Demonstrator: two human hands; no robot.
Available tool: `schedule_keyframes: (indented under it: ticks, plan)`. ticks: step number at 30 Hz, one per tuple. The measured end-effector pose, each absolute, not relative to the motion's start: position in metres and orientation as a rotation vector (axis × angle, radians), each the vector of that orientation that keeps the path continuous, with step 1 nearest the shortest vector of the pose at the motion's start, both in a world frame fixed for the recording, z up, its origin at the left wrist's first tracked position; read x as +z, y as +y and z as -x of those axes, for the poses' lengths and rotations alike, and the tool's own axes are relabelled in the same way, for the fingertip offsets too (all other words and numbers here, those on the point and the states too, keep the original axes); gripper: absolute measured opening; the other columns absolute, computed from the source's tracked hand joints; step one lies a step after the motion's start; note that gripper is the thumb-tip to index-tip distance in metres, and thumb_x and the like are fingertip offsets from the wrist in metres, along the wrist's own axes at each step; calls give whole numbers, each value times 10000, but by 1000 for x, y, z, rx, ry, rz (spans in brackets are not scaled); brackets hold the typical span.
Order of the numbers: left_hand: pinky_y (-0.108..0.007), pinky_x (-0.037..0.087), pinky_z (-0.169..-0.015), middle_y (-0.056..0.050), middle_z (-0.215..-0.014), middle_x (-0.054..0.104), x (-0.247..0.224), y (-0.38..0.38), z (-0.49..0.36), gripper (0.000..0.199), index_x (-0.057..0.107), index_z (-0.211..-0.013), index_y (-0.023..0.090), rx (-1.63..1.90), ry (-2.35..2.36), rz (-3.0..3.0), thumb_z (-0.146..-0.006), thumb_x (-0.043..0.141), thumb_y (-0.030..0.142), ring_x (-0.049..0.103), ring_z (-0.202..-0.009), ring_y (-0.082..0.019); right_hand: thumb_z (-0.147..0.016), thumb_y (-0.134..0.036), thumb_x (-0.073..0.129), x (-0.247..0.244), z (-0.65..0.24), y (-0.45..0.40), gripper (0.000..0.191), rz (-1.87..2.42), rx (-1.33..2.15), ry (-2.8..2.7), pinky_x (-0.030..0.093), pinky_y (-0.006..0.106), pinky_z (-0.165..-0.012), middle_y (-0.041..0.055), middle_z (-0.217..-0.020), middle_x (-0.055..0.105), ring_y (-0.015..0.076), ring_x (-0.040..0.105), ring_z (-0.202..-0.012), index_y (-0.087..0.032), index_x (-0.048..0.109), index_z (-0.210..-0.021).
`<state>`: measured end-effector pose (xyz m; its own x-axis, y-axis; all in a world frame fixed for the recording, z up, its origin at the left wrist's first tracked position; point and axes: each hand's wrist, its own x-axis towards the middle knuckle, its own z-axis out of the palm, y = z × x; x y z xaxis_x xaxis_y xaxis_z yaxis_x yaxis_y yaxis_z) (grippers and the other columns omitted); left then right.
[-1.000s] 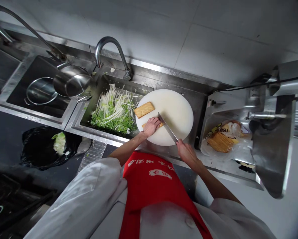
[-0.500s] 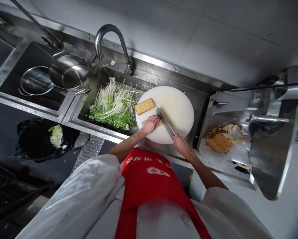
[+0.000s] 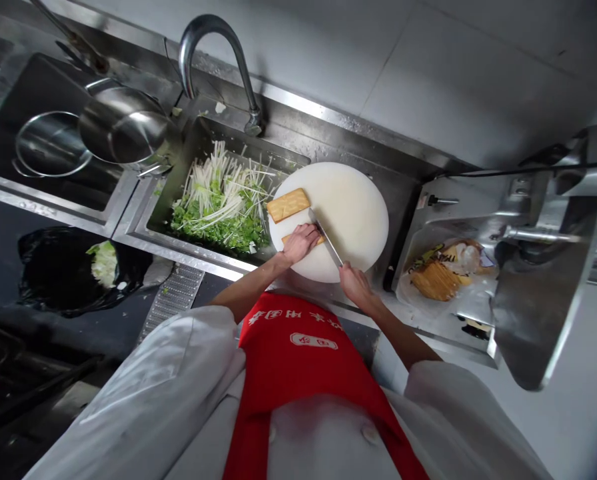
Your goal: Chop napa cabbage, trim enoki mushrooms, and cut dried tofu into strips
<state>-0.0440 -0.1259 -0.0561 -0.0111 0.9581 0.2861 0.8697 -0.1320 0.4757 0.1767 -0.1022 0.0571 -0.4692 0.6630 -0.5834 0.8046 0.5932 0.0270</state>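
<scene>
Curled fingers of my left hand point(image 3: 301, 244) press down on a flat, golden-brown slab of what looks like tofu point(image 3: 320, 240), mostly hidden beneath them. My right hand point(image 3: 354, 285) is closed around the handle of a kitchen knife. Its blade point(image 3: 327, 236) stands close beside my left fingertips, at the slab's right end; whether it is in the slab I cannot tell. A second golden-brown slab point(image 3: 288, 205) lies just beyond my left hand. Both slabs rest on a round white cutting board point(image 3: 353, 200) set over the sink.
Left of the board, the sink holds cut greens and white enoki-like strands point(image 3: 223, 200) under a curved faucet point(image 3: 213, 27). Metal pots point(image 3: 128, 130) stand further left, above a black-lined bin point(image 3: 53, 280). On the right, a plastic bag holds more brown slabs point(image 3: 433, 279) near a metal slicer-like machine point(image 3: 543, 293).
The view has shifted slightly. The knife sits a little further left against the board, nearer my left fingers. My left hand still presses the same slab.
</scene>
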Motion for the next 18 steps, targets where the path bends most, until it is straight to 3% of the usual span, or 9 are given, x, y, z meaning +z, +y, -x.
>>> schedule_keyframes:
  ticks: [6, 11, 18]
  plan:
    - [-408, 462, -887, -99, -990, 662, -62, -126, 44, 326, 715, -979, 183, 895, 1991, -2134, -1093, 429, 290, 569, -980, -245, -1133, -297, 294, 73, -183, -101, 345, -1194, -286, 2270, 506, 284, -796, 201, -1028, 767, 257, 766, -994, -93, 556, -1228]
    - [-406, 454, -891, -97, -1055, 674, -63, -124, 43, 318, 717, -988, 185, 890, 1995, -2146, -1094, 435, 289, 577, -976, -238, -1130, -305, 317, 102, -200, -113, 316, -1150, -292, 2248, 488, 281, -756, 193, -965, 766, 269, 776, -963, -109, 561, -1176]
    - [-415, 471, -902, -112, -1069, 677, -63, -127, 46, 327, 713, -1030, 176, 942, 1942, -2134, -1094, 412, 288, 588, -1023, -247, -1130, -259, 291, 67, -169, -109, 333, -1184, -356, 2239, 491, 288, -826, 209, -1091, 759, 265, 754, -1067, -88, 560, -1228]
